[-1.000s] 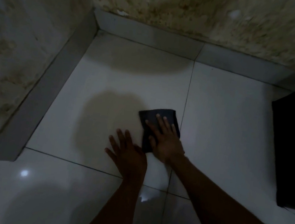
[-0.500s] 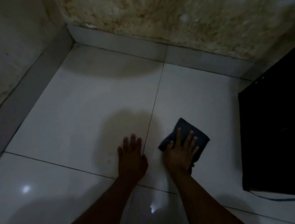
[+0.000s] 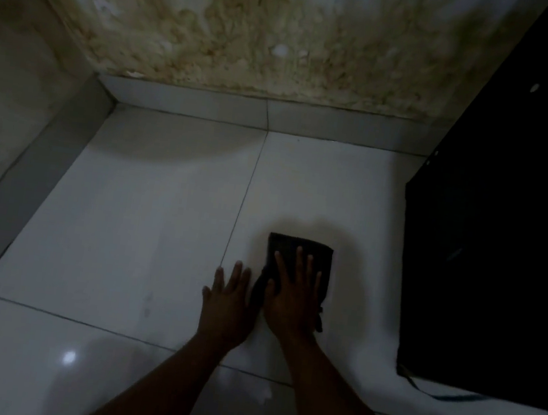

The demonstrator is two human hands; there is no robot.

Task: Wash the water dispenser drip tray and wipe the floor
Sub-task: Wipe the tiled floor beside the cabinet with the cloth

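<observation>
On the white tiled floor (image 3: pixel 146 226), in a dim corner, a folded dark cloth (image 3: pixel 305 251) is seen lying flat, near the black cabinet (image 3: pixel 504 235) that stands at the right. The right hand (image 3: pixel 292 296) is pressed palm-down on the cloth, fingers spread wide and flat; nothing is gripped, and the far edge and right side of the cloth are left uncovered. The left hand (image 3: pixel 226 301) is laid flat on the bare tile just beside the cloth, fingers extended and close together, holding nothing; it is placed just right of a grout line (image 3: pixel 242 203) running away toward the wall. A grey skirting (image 3: pixel 189 102) is seen along the foot of the stained, blotchy wall (image 3: pixel 252 32) at the back and along the left side. A thin cable (image 3: pixel 442 397) is seen on the floor at the lower corner of the cabinet. A small light reflection (image 3: pixel 69 357) is noted on the near tile. The drip tray cannot be made out.
</observation>
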